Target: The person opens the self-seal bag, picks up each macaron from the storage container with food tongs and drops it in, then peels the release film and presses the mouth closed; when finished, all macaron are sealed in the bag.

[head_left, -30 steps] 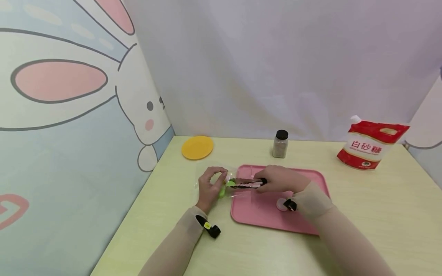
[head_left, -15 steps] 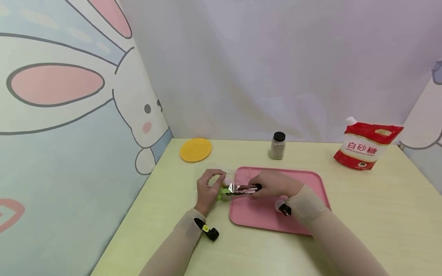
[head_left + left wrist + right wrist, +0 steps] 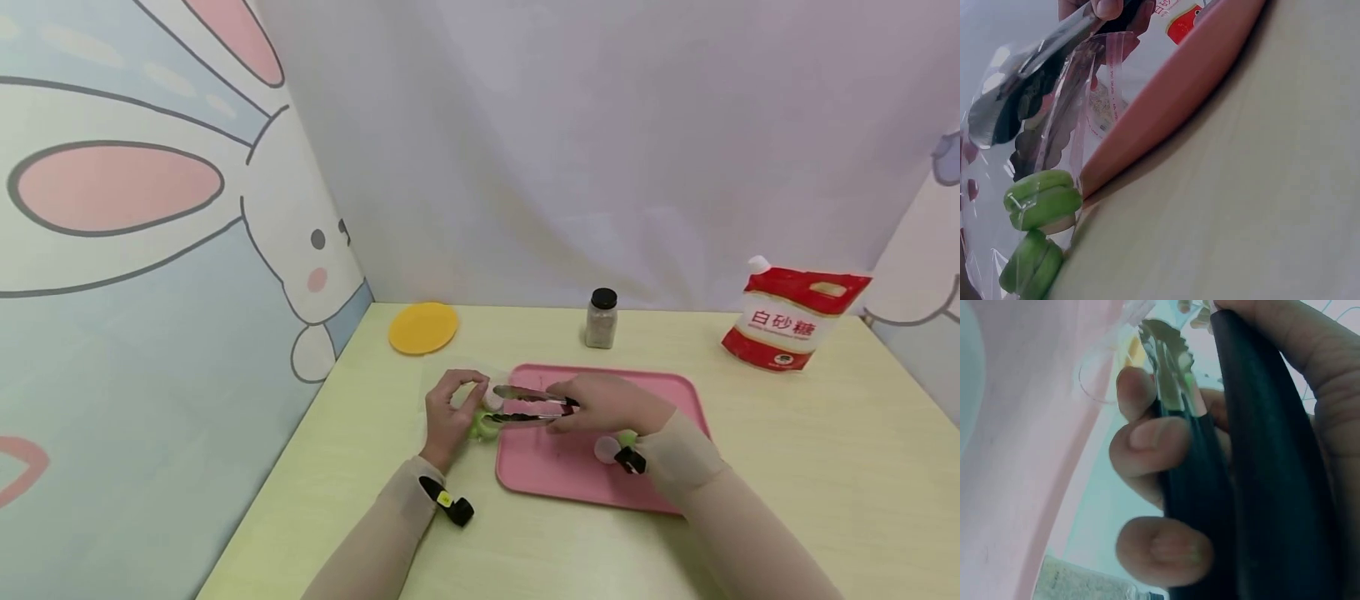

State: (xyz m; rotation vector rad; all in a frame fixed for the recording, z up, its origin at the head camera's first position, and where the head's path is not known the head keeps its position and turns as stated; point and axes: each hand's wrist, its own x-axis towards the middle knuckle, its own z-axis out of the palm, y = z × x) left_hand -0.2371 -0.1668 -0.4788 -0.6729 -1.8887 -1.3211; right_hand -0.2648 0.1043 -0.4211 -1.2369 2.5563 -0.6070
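My left hand [image 3: 450, 421] pinches the edge of a clear plastic bag [image 3: 988, 212] with thumb and forefinger, left of the pink tray [image 3: 555, 479]. Inside the bag lie green, grooved, rounded pieces [image 3: 1044, 200] resembling macarons, and a pale one [image 3: 493, 397]. My right hand [image 3: 611, 406] grips black-handled metal tongs [image 3: 525, 419] over the tray, fingers curled round the handles. Their scalloped tips stand apart at the bag's mouth, close to the green pieces; nothing is visibly clamped between them. A pale round piece [image 3: 607, 450] and a green one [image 3: 627, 437] rest on the tray by my right wrist.
Behind the bag lies a yellow plate [image 3: 423, 327]. A jar with a black lid [image 3: 602, 318] stands beyond the tray. Toward the back right is a red and white sugar pouch [image 3: 795, 321]. A fabric backdrop [image 3: 585, 167] rises behind the table.
The tong tips have spread from nearly together to wide apart, and the right hand has shifted slightly right. The green piece on the tray now shows beside the right wrist. The left hand stays put.
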